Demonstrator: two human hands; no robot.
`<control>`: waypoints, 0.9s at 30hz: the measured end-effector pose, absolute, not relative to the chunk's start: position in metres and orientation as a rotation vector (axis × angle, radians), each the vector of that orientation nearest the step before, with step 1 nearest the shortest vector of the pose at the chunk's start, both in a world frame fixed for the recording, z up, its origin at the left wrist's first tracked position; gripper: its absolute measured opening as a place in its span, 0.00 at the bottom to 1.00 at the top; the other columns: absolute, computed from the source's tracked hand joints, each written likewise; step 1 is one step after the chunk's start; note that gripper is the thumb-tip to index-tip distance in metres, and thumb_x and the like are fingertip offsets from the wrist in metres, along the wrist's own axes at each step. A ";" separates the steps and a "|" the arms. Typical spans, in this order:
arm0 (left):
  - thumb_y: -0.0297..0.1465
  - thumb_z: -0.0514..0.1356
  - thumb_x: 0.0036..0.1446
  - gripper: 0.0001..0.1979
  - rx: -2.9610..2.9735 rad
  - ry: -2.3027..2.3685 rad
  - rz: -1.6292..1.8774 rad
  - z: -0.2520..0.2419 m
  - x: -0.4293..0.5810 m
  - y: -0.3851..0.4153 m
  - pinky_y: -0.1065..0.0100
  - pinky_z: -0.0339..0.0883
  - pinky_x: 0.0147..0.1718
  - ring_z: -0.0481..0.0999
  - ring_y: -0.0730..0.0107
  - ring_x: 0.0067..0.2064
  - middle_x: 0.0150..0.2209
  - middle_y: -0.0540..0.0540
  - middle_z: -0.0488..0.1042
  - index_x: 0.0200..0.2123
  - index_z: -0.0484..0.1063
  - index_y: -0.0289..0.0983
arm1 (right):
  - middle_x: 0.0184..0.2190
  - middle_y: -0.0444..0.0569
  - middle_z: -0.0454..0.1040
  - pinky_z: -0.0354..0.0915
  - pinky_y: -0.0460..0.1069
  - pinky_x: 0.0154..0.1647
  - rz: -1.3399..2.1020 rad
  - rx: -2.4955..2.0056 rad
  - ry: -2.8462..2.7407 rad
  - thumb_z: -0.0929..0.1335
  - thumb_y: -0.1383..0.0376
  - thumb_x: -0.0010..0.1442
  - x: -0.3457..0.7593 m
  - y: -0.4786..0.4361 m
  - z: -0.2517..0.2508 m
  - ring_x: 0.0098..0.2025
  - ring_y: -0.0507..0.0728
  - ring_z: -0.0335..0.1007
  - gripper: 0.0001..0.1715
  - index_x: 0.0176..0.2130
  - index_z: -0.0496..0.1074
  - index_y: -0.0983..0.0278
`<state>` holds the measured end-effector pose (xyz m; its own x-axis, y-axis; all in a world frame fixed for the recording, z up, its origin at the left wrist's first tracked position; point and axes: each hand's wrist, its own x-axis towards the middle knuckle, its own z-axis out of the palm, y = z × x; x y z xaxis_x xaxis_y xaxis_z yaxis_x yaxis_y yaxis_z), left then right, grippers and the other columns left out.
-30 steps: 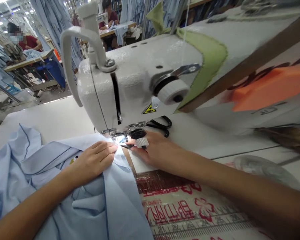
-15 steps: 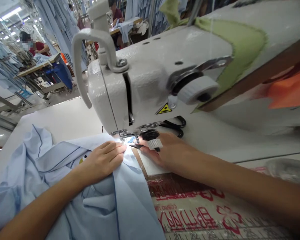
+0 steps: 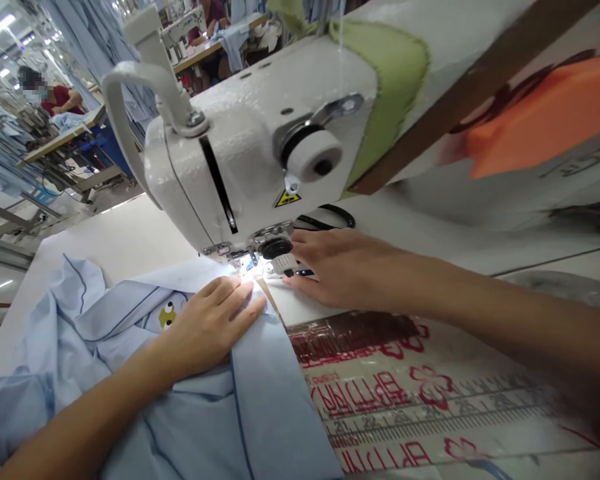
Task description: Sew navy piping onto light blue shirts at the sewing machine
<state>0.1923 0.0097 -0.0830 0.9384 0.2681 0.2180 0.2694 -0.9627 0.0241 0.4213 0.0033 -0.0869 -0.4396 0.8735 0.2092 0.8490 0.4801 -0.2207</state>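
Light blue fabric (image 3: 280, 373), part of a garment with dark piping and a yellow cartoon patch (image 3: 168, 315), lies under the sewing machine head (image 3: 195, 180). My left hand (image 3: 225, 317) rests flat on it, fingertips just in front of the lit needle area. To the right of the presser foot, my right hand (image 3: 345, 267) is low over the table, thumb apart from the stretched fingers. A small dark pointed tool (image 3: 306, 272) shows between thumb and fingers, mostly hidden. Black loop handles (image 3: 337, 213) lie behind this hand.
A printed ruler strip (image 3: 390, 420) runs along the table's front under clear plastic. Orange material (image 3: 545, 113) hangs behind the machine arm. Green cloth (image 3: 395, 73) wraps the arm. A co-worker (image 3: 55, 100) sits at another table, back left, beside hanging blue garments.
My right hand has drawn away from the needle to the right, with the dark tool's tip moving along, and its fingers have spread. My left fingers have shifted slightly. The view has shifted.
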 end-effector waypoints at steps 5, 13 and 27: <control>0.30 0.52 0.61 0.13 -3.373 -0.862 -0.835 -0.085 0.176 0.018 0.63 0.69 0.48 0.73 0.62 0.48 0.47 0.43 0.73 0.48 0.68 0.34 | 0.24 0.48 0.70 0.54 0.51 0.27 0.184 -1.575 -2.555 0.65 0.67 0.51 0.420 0.006 -0.080 0.30 0.58 0.67 0.05 0.29 0.72 0.61; 0.31 0.58 0.56 0.13 -3.346 -1.158 -1.026 -0.093 0.169 0.023 0.65 0.70 0.46 0.75 0.62 0.46 0.45 0.44 0.75 0.44 0.72 0.34 | 0.36 0.46 0.75 0.45 0.50 0.23 0.000 -1.145 -2.747 0.65 0.67 0.56 0.395 -0.003 -0.092 0.29 0.53 0.66 0.13 0.43 0.71 0.61; 0.30 0.54 0.60 0.13 -3.452 -0.729 -0.833 -0.097 0.168 0.023 0.56 0.64 0.53 0.68 0.61 0.54 0.50 0.41 0.71 0.48 0.69 0.37 | 0.34 0.49 0.74 0.45 0.50 0.25 -0.295 -1.274 -2.727 0.59 0.76 0.60 0.415 0.006 -0.102 0.34 0.54 0.66 0.17 0.39 0.72 0.63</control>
<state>0.1676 0.0228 -0.0974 0.8242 0.4680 0.3188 0.2544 -0.8090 0.5299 0.4149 0.0063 -0.1017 -0.6393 0.7457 0.1877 0.7686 0.6272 0.1260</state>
